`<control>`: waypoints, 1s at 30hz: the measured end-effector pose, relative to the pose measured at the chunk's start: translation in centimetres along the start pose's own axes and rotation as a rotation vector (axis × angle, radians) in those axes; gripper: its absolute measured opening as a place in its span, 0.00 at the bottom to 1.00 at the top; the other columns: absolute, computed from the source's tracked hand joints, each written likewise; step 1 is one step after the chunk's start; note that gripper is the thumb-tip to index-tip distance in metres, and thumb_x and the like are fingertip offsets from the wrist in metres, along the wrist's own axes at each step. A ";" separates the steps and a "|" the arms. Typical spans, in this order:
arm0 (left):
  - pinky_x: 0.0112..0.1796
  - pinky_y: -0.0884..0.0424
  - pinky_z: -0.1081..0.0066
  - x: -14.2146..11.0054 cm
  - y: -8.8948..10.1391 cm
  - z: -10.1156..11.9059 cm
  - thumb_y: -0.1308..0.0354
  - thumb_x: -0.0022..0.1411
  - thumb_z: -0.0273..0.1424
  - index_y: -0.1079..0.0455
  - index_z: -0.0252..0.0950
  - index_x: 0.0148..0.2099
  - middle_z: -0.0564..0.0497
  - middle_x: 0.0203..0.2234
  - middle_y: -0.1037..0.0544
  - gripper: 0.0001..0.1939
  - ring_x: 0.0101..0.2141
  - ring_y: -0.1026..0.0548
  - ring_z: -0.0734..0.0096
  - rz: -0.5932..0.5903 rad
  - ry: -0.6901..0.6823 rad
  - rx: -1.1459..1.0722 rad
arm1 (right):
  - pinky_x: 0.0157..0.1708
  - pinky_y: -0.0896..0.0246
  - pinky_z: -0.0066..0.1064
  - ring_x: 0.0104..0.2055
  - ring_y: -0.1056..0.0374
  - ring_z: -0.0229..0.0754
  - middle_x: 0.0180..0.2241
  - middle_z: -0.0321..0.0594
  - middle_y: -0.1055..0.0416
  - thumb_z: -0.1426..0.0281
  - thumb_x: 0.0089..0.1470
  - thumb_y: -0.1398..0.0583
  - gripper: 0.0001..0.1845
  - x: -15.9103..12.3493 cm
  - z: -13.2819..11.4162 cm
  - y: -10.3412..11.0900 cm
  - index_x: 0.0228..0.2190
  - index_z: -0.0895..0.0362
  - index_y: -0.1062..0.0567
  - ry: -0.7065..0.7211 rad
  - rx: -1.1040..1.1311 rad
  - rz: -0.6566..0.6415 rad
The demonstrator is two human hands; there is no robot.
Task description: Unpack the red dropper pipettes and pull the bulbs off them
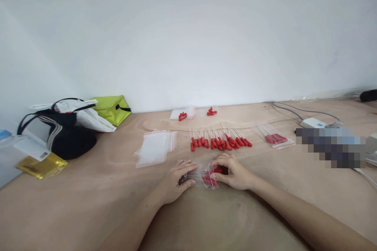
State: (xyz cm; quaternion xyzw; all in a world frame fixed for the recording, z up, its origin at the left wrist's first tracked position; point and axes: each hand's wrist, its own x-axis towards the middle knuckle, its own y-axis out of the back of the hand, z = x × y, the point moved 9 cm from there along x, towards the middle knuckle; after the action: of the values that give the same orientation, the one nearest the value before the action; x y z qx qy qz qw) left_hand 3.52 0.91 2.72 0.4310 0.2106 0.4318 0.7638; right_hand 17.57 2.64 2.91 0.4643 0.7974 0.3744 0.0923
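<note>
While the clear bag [199, 173] lay lengthwise from nine to three o'clock, the right grip [234, 171] held red bulbs [207, 181] at three o'clock.
The left grip [174, 179] touched the nine-o'clock end; its hold was unclear.

l hand [179, 178] palm-down, thumb [187, 184] apart, r hand [231, 170] curled in grip, both forearms [282, 198] angled fwd & inward.

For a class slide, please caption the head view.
Left hand and right hand at a clear bag of red-ended droppers, with loose droppers lying beyond it.
</note>
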 end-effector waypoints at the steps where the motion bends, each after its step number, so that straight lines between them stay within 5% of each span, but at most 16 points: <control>1: 0.56 0.49 0.56 0.0 0.0 0.0 0.48 0.58 0.35 0.38 0.40 0.54 0.49 0.51 0.33 0.21 0.54 0.40 0.64 0.003 -0.001 -0.004 | 0.39 0.44 0.35 0.35 0.36 0.39 0.31 0.38 0.30 0.59 0.47 0.42 0.15 0.0 0.0 0.0 0.34 0.55 0.27 0.003 0.040 -0.014; 5: 0.56 0.49 0.56 0.0 0.0 0.0 0.48 0.57 0.36 0.38 0.40 0.53 0.49 0.50 0.32 0.20 0.54 0.40 0.64 0.008 -0.004 -0.015 | 0.30 0.41 0.28 0.29 0.36 0.35 0.29 0.38 0.31 0.62 0.51 0.44 0.12 0.1 0.2 0.1 0.33 0.57 0.27 0.014 0.175 -0.064; 13: 0.56 0.49 0.56 -0.1 0.2 -0.4 0.49 0.58 0.37 0.38 0.42 0.53 0.49 0.51 0.33 0.20 0.54 0.40 0.64 0.022 0.007 -0.018 | 0.42 0.40 0.34 0.41 0.35 0.41 0.40 0.41 0.30 0.60 0.42 0.37 0.21 0.0 0.5 0.6 0.40 0.55 0.28 0.120 0.232 -0.127; 20: 0.56 0.49 0.56 -0.1 0.2 -0.4 0.49 0.58 0.37 0.38 0.41 0.53 0.49 0.51 0.33 0.20 0.54 0.40 0.64 0.017 0.021 -0.001 | 0.37 0.38 0.31 0.37 0.33 0.38 0.36 0.40 0.28 0.64 0.50 0.43 0.14 0.3 1.3 0.8 0.38 0.56 0.27 0.056 0.287 -0.019; 27: 0.56 0.50 0.55 -0.3 0.6 -0.2 0.49 0.58 0.37 0.38 0.42 0.53 0.50 0.52 0.34 0.20 0.55 0.41 0.63 0.033 0.035 0.000 | 0.28 0.37 0.29 0.27 0.33 0.36 0.26 0.37 0.28 0.61 0.44 0.39 0.16 0.0 2.6 7.4 0.35 0.57 0.27 -0.094 0.378 0.086; 30: 0.56 0.50 0.54 -0.3 0.6 -0.3 0.49 0.58 0.38 0.38 0.42 0.53 0.51 0.52 0.35 0.20 0.55 0.41 0.63 0.027 0.035 0.002 | 0.30 0.36 0.30 0.28 0.33 0.37 0.29 0.39 0.27 0.61 0.44 0.39 0.16 -0.3 3.3 12.2 0.35 0.57 0.28 -0.083 0.433 0.356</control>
State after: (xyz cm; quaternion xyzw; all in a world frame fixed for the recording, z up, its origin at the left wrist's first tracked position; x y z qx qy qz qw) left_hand 2.91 0.98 3.03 0.4268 0.2186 0.4496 0.7536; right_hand 27.54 7.59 8.81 0.6208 0.7602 0.1864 -0.0436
